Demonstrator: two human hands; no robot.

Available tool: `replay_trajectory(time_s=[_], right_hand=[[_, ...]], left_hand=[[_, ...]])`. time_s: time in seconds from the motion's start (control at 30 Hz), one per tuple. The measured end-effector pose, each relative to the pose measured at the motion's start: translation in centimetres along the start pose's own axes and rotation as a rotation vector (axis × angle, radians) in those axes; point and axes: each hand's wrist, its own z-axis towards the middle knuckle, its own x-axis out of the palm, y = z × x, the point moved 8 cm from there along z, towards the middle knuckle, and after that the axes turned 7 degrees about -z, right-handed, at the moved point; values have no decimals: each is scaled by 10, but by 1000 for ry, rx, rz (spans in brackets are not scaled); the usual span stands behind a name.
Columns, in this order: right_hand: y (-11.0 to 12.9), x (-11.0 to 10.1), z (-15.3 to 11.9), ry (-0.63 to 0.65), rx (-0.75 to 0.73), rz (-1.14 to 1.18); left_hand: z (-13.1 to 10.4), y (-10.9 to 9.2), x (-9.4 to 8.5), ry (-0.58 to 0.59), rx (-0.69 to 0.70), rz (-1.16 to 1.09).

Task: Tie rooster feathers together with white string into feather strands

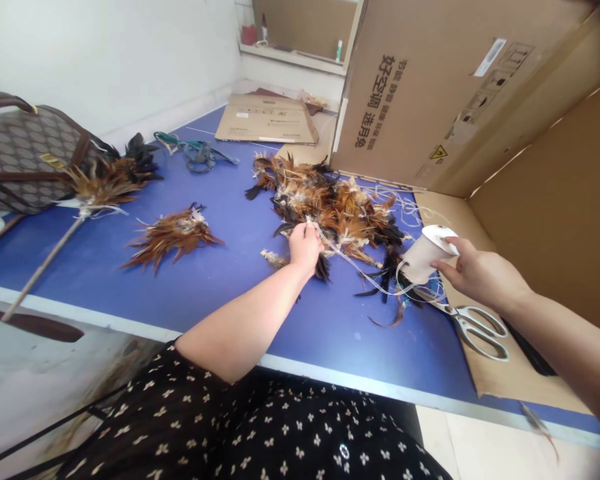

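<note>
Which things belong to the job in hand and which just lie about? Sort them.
Likely in the job:
spool, in the right hand
white cord, running to the left hand
feather pile
feathered stick
scissors

Probably just lying about:
patterned bag
flat cardboard
large carton

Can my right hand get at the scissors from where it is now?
Probably yes, once it frees itself: your right hand is holding the spool, but the scissors lie close by, their handles uncovered and nothing apparent blocking the way.
</note>
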Motion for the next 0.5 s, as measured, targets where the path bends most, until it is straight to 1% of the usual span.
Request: replay_trajectory(time_s=[0.13, 0.3, 0.5], right_hand=[[1, -2, -6, -72, 39, 35], [3, -1, 1, -40, -11, 122], [2, -6, 10, -73, -17, 123]], left_hand=[[-1, 1, 1, 9, -8, 0], [-1, 2, 1, 18, -15, 5], [-2, 2, 1, 19, -16, 8]])
